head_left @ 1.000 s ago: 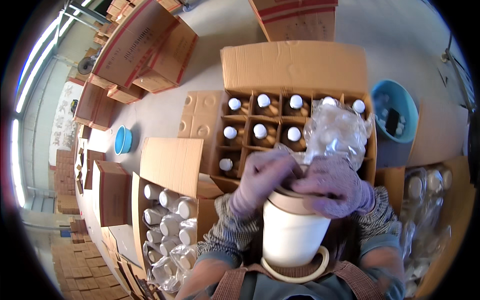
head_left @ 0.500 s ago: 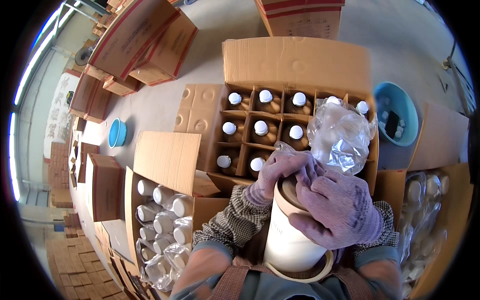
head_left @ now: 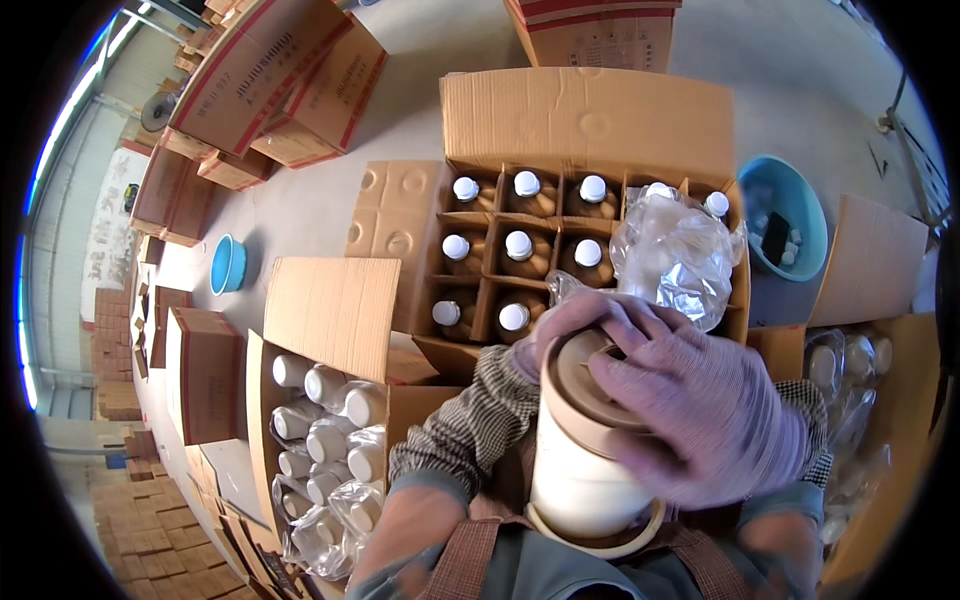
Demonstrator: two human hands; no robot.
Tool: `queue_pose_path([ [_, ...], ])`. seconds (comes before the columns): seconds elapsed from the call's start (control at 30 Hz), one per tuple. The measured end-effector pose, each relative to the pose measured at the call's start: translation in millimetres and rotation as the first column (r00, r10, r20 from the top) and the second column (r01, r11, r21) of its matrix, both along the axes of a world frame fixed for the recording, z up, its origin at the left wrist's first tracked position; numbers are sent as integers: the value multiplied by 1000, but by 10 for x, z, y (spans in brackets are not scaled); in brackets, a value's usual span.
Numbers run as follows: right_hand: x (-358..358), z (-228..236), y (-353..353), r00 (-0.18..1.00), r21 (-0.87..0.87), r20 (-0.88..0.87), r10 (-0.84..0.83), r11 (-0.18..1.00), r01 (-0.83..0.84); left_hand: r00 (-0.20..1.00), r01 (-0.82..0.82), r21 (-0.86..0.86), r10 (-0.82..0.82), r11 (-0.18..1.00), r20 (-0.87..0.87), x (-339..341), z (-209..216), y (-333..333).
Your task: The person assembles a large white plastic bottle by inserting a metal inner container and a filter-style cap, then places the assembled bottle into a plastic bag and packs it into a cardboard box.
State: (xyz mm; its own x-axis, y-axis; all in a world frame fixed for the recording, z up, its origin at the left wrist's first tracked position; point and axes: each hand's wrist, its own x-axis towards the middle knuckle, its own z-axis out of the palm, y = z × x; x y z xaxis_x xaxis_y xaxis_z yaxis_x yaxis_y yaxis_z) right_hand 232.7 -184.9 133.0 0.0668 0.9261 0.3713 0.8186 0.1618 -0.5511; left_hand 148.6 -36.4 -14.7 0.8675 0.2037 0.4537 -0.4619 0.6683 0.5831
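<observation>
A cream vacuum jug [head_left: 578,475] with a brown lid [head_left: 585,375] stands close against my body, its pale curved handle [head_left: 540,522] low at the near side. Bent around the lid's far edge are the fingers of my left hand [head_left: 565,318], in a light purple knit glove. My right hand [head_left: 705,405], gloved alike, is over the lid's right side and smeared by motion, so its grip is unclear. Clear plastic film [head_left: 567,286] shows just beyond my left hand. Ahead, a divided carton [head_left: 585,110] holds several bottles with white caps [head_left: 518,245].
A crumpled clear plastic bag [head_left: 680,265] lies over the carton's right compartments. At left, an open carton [head_left: 335,310] holds several plastic-wrapped white-topped items [head_left: 325,440]; another open carton [head_left: 890,480] stands at right. Blue basins [head_left: 815,215] [head_left: 228,265] and closed cartons [head_left: 205,375] sit around.
My right hand has moved right and slightly back from the lid's middle, now blurred. More of the brown lid shows. My left hand remains at its far edge.
</observation>
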Motion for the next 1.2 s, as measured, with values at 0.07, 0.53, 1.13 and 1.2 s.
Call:
queue_pose_path([
  [0.07, -356, 175, 111, 973, -124, 133, -191, 970, 208, 991, 13, -264, -48, 964, -127, -140, 47, -203],
  [0.53, 335, -1113, 29, 798, 650, -392, 458, 751, -113, 804, 179, 572, 216, 800, -554, -173, 881, 238],
  [1.13, -89, -231, 106, 999, 138, -11, -47, 989, 48, 967, 220, -101, -204, 970, 152, 269, -115, 140],
  [1.2, 119, -368, 60, 993, 178, -65, 103, 980, -90, 996, 78, 267, -63, 961, -63, 46, 156, 360],
])
